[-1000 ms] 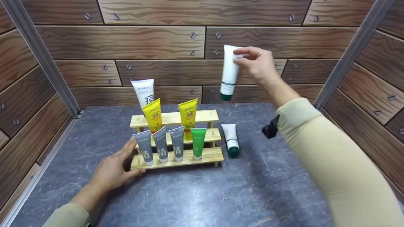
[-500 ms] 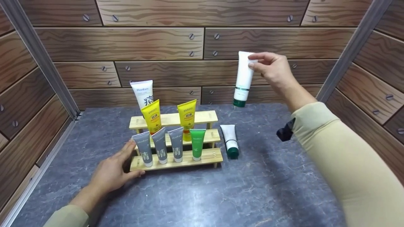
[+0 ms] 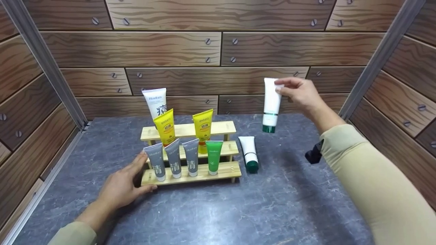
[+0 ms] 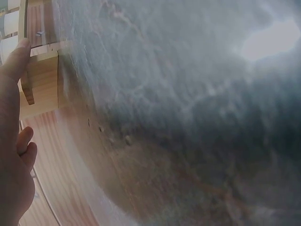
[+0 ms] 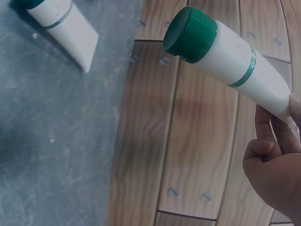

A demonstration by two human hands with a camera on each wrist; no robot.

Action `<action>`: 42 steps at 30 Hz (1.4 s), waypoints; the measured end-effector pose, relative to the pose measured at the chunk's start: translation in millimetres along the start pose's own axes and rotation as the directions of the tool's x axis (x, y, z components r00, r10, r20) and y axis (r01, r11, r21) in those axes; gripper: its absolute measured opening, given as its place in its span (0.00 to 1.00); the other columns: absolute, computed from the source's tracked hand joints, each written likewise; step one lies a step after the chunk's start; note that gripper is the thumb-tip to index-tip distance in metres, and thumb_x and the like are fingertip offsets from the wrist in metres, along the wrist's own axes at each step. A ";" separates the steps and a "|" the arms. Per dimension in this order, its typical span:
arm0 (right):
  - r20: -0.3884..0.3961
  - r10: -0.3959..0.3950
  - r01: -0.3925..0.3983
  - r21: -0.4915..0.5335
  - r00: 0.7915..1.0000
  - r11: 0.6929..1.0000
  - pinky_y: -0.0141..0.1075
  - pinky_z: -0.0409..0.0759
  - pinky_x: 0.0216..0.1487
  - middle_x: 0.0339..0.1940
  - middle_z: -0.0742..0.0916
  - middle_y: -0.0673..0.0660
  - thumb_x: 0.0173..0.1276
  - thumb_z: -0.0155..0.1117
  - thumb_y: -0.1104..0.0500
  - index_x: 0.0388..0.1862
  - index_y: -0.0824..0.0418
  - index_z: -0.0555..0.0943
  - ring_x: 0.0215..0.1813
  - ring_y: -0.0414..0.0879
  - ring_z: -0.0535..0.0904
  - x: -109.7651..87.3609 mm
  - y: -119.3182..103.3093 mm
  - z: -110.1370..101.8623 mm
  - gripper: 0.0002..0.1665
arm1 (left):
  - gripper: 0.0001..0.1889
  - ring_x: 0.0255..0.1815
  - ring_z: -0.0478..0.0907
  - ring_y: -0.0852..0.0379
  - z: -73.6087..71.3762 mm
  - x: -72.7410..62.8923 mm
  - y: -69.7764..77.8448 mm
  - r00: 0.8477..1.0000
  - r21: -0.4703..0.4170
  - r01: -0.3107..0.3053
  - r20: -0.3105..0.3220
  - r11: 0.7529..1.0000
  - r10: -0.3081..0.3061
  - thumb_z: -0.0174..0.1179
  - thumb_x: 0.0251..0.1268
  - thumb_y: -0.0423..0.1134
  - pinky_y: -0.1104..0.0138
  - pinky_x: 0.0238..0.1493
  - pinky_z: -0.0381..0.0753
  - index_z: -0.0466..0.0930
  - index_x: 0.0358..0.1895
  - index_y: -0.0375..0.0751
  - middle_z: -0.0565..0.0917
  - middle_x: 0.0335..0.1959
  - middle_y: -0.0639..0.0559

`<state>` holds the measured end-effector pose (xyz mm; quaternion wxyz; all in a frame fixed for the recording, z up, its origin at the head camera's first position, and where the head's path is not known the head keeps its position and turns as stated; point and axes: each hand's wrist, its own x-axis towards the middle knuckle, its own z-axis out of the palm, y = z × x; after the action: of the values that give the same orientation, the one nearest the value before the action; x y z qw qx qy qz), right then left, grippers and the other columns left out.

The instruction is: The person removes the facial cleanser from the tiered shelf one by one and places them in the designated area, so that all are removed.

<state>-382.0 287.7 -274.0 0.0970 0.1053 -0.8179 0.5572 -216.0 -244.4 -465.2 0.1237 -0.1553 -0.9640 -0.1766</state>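
Between thumb and fingers my right hand (image 3: 301, 93) pinches the upper end of a white squeeze tube (image 3: 271, 98), its green cap pointing down, above the table at the back right. The right wrist view shows the same tube's green cap (image 5: 190, 35) large and close. My left hand (image 3: 119, 187) rests against the left end of a three-step wooden rack (image 3: 204, 172), thumb at its front edge. On the rack stand gray tubes (image 3: 173, 160), a green tube (image 3: 214, 156), two yellow tubes (image 3: 203, 127) and a white lettered tube (image 3: 155, 102), all upright.
A second white tube with a green cap (image 3: 249, 153) lies on the dark marbled table (image 3: 211, 214), just right of the rack. Wood-patterned walls (image 3: 170, 47) enclose the back and both sides, with metal posts (image 3: 371, 61) at the corners.
My right hand has carried the white tube to the right, then lowered it toward the table. The left hand stays at the rack's left end.
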 end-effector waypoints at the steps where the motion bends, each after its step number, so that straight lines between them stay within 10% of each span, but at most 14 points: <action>1: 0.005 0.012 -0.012 0.007 1.000 1.000 0.27 0.79 0.33 0.38 0.90 0.45 0.74 0.72 0.64 0.59 0.64 0.88 0.36 0.38 0.81 -1.0 4.4 -0.4 0.16 | 0.56 0.68 0.75 0.26 0.1 0.1 -0.1 1.000 -0.001 0.001 0.003 1.000 -0.001 0.75 0.59 0.64 0.30 0.63 0.76 0.58 0.85 0.44 0.62 0.84 0.42; 42: 0.185 0.243 -0.247 -0.001 0.952 0.969 0.29 0.77 0.33 0.38 0.89 0.45 0.77 0.68 0.60 0.66 0.68 0.82 0.38 0.38 0.85 -27.7 97.4 12.7 0.22 | 0.56 0.66 0.77 0.26 0.6 1.1 0.0 1.000 0.005 0.003 0.004 1.000 -0.003 0.74 0.59 0.66 0.29 0.62 0.76 0.59 0.85 0.43 0.61 0.83 0.42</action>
<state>-383.3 312.4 -373.0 -0.0500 0.0549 -0.8239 0.5619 -217.1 -243.9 -465.5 0.1221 -0.1537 -0.9650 -0.1741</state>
